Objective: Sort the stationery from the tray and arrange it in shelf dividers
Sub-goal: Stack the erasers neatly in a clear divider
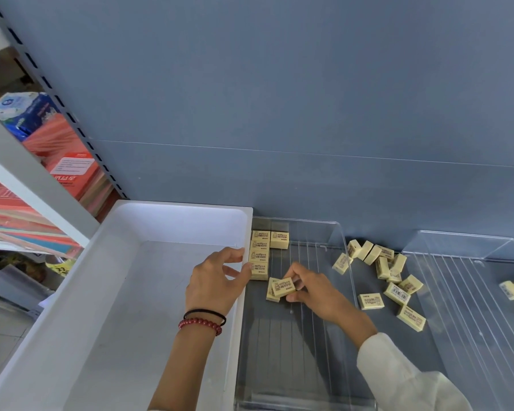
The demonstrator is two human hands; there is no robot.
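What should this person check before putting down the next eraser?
1. Right hand grips a pale yellow rectangular eraser: ok.
2. Bare floor in the clear plastic shelf divider beside the tidy column of erasers: ok.
3. Column lined up along the divider's left wall: ok.
4. Left hand off the landing spot, at the white plastic tray: ok.
5. Second loose eraser under the held one lies straight: not ok, askew.
6. Scattered erasers in the neighbouring compartment sorted: not ok.

Tray (72,292) lies left of divider (343,241) holding erasers (260,255).
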